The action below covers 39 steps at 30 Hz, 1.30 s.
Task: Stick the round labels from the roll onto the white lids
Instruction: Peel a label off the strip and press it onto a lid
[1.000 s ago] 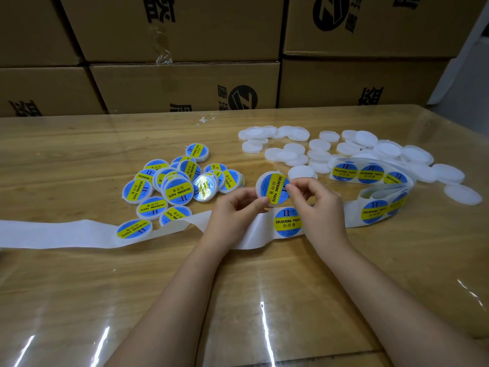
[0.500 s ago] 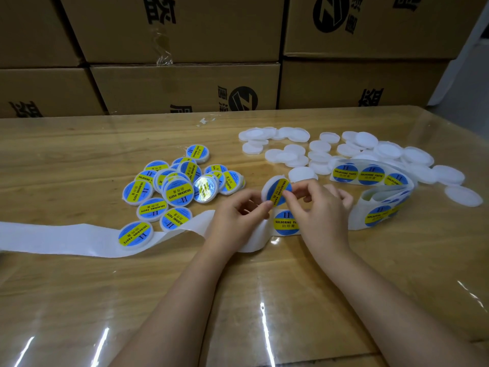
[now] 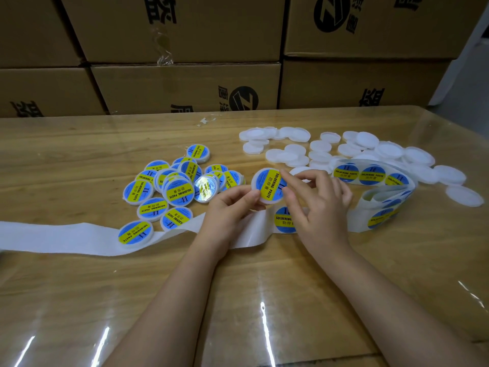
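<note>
Lid [image 3: 255, 181] pinched at lower rim by my left hand [image 3: 227, 207], held just above backing strip [image 3: 66, 234], face tilted toward me. My right hand [image 3: 317, 205], fingers loosely spread, holding nothing, presses label [image 3: 268, 185] flat. Yellow band runs near-vertical. Smoothing step, I judge; next: labelled pile [image 3: 172, 186], fresh label from roll [image 3: 383, 192].

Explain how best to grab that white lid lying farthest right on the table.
Probably from above, pinching the farthest-right white lid across its rim. It lies flat at the outer edge of the other lids with nothing on it, so its thin edge is mostly free.
</note>
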Tool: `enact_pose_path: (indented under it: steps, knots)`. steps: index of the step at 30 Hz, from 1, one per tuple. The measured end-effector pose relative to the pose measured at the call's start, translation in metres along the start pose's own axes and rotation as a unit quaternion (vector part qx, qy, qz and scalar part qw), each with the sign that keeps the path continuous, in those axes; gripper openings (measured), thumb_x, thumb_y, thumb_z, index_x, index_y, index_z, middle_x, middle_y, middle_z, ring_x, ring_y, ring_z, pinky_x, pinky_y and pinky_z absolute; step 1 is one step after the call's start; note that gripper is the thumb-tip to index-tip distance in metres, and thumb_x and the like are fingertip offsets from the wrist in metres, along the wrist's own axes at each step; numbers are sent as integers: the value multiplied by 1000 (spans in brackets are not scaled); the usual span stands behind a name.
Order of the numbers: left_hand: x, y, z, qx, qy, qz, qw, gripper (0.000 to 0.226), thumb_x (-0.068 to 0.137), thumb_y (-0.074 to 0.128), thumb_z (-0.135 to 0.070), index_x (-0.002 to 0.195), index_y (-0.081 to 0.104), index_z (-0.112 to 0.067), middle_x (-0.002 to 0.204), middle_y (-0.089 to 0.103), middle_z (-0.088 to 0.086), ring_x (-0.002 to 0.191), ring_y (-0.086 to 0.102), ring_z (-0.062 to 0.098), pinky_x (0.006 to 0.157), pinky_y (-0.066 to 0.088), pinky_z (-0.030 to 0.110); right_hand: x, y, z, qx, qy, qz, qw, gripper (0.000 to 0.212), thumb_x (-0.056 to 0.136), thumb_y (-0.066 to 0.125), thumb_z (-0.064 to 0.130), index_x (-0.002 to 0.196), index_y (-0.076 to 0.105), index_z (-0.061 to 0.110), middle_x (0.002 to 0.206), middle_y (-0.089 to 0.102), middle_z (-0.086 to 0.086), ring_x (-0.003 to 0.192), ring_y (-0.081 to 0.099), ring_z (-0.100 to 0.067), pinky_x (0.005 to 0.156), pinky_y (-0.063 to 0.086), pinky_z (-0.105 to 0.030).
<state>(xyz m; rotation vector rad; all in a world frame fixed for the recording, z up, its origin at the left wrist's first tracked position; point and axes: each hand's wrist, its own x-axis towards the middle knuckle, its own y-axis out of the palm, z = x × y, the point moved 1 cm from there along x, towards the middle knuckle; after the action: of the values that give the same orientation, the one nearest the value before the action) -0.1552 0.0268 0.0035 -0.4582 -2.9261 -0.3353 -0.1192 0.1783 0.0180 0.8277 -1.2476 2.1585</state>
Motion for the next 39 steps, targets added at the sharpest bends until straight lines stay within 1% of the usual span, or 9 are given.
enact_pose_path:
  steps: [7, 13, 19, 22, 25, 29, 32, 35, 39]
  knots:
    - [2, -5, 2, -33, -2, -33, 999, 17, 77, 63, -35, 73, 75, -24, 71, 70, -1, 70, 65, 8, 69, 51, 18, -1, 2, -2, -14, -44, -16, 999, 30, 93, 47, 32, 109, 72, 29, 104, 63, 2, 84, 59, -20, 99, 27, -46]
    - [3, -7, 5, -36, -4, -47, 998, 19, 77, 64, -39, 72, 74, -24, 73, 71, 0, 71, 66, 10, 70, 52, 21, -1, 1, -1, 9, -60, -17, 998, 27, 89, 51, 29, 103, 74, 28, 101, 63, 0, 81, 59, -21, 96, 33, -51]
    - [6, -10, 8, -35, 7, -51, 998, 20, 75, 64, -41, 68, 73, -24, 69, 69, -3, 68, 66, 8, 68, 51, 17, -1, -1, 3, 28, -84, 4, 996, 26, 87, 53, 29, 100, 76, 28, 103, 63, -2, 82, 59, -21, 95, 34, -56]
    - [6, -9, 10, -35, 12, -29, 999, 20, 77, 67, -42, 71, 73, -23, 74, 70, 0, 71, 65, 11, 74, 52, 23, -3, -1, 7, 34, -112, 19, 993, 26, 88, 53, 30, 103, 75, 31, 108, 62, -2, 85, 58, -20, 96, 32, -52]
    - [6, -8, 11, -49, 10, -20, 999, 18, 75, 65, -42, 68, 70, -26, 73, 69, -2, 70, 64, 10, 73, 52, 22, -3, -1, 9, 39, -115, 34, 992, 27, 89, 52, 31, 106, 73, 33, 116, 60, -2, 92, 57, -21, 95, 32, -50]
    - [5, -4, 13, -53, -1, 4, 999, 27, 88, 54, -38, 67, 66, -28, 69, 63, -5, 69, 59, 7, 73, 50, 22, -4, -1, 11, 41, -107, 70, 991, 30, 93, 47, 35, 114, 69, 37, 128, 54, -3, 107, 55, -20, 100, 28, -46]
    - [5, -2, 15, -75, -13, 30, 997, 28, 92, 49, -37, 73, 67, -27, 77, 68, -2, 79, 64, 10, 79, 51, 28, -4, -1, 13, 25, -88, 97, 991, 34, 95, 41, 39, 119, 64, 41, 135, 50, -3, 115, 53, -23, 104, 27, -50]
    - [6, 0, 16, -91, -24, 53, 994, 28, 93, 47, -34, 83, 72, -25, 90, 71, 2, 90, 67, 12, 81, 53, 26, -4, -1, 11, -2, -57, 110, 992, 38, 95, 35, 40, 125, 59, 40, 141, 46, -3, 120, 49, -24, 107, 24, -53]
    - [5, 1, 15, -99, -34, 48, 993, 36, 88, 52, -40, 104, 67, -11, 115, 67, 12, 107, 63, 21, 97, 49, 36, -4, 0, 10, -11, -30, 102, 994, 42, 96, 32, 39, 128, 58, 35, 143, 44, -4, 123, 47, -26, 105, 26, -56]
